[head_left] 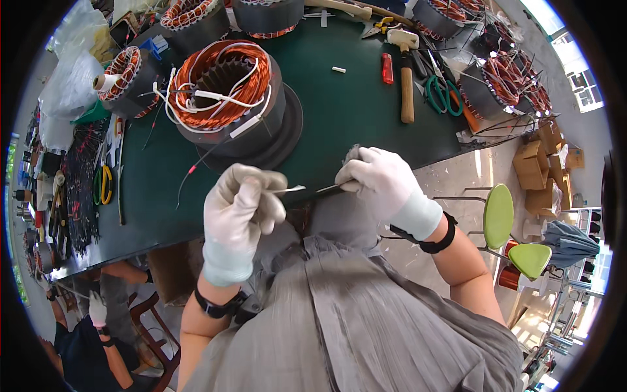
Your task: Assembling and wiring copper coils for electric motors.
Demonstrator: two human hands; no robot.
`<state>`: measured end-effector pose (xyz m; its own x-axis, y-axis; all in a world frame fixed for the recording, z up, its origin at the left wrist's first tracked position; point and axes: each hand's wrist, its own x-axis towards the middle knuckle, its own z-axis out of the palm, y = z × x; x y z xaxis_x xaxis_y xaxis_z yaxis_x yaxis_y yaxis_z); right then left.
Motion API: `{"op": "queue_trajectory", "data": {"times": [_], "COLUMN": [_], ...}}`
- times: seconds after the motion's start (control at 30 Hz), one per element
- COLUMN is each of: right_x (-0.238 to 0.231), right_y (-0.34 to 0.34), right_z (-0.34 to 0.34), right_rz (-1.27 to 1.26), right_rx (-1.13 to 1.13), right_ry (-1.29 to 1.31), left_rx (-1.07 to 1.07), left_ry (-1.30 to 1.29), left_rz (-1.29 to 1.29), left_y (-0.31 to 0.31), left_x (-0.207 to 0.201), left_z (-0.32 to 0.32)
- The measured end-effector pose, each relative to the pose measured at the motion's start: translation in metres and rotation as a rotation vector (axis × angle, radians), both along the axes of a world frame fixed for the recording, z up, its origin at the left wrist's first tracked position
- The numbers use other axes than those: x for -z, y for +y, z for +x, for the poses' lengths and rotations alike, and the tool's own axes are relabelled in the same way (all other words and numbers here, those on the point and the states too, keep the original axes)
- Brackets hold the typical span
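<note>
Both my hands wear white gloves and are raised in front of my body at the table's near edge. In the pinched fingers of my left hand (243,206) is a thin white strip (295,189), its tip pointing right. Facing it, my right hand (382,179) pinches a thin, stiff, wire-like piece (328,188), and a small gap separates the two tips. Beyond my left hand, a motor stator (277,98) with orange copper windings and white sleeved leads stands on a dark round base (294,127). One dark lead with a red section (192,169) hangs from it over the tabletop.
The green table (339,111) carries a mallet (407,85), a red cutter (387,68), teal-handled scissors (434,91) and yellow-handled scissors (104,186). More stators (483,91) stand along its far side. A green chair (498,215) and cardboard boxes (532,166) are at right; another person (91,346) sits lower left.
</note>
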<state>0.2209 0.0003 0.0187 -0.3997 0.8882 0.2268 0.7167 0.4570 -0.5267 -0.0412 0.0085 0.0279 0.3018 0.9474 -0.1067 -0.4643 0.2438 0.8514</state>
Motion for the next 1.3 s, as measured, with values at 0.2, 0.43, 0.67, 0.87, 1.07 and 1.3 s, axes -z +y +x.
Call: {"op": "queue_trajectory", "data": {"times": [0.2, 0.43, 0.67, 0.87, 1.07, 1.3], "right_x": [0.012, 0.034, 0.060, 0.043, 0.025, 0.018], "right_y": [-0.003, -0.056, -0.074, -0.047, -0.026, -0.032], "right_z": [0.047, 0.029, 0.041, 0.036, -0.070, -0.143], "right_rz": [-0.029, -0.048, -0.159, -0.696, -1.315, -1.221], "right_rx": [0.434, 0.496, 0.452, -0.087, -0.318, -0.436], "right_ry": [0.276, 0.816, 0.859, 1.174, 0.966, 1.107], "left_rx": [0.221, -0.131, 0.351, 0.160, -0.335, -0.081], "left_ry": [0.580, 1.762, 1.308, 1.031, 1.705, 0.519], "left_rz": [0.330, 0.659, 1.083, 0.121, 0.090, 0.414], "left_y": [0.037, 0.163, 0.033, -0.084, -0.135, -0.087], "left_x": [-0.002, 0.031, 0.043, -0.028, -0.018, -0.005], "left_z": [0.063, 0.183, 0.112, -0.105, -0.161, -0.081]}}
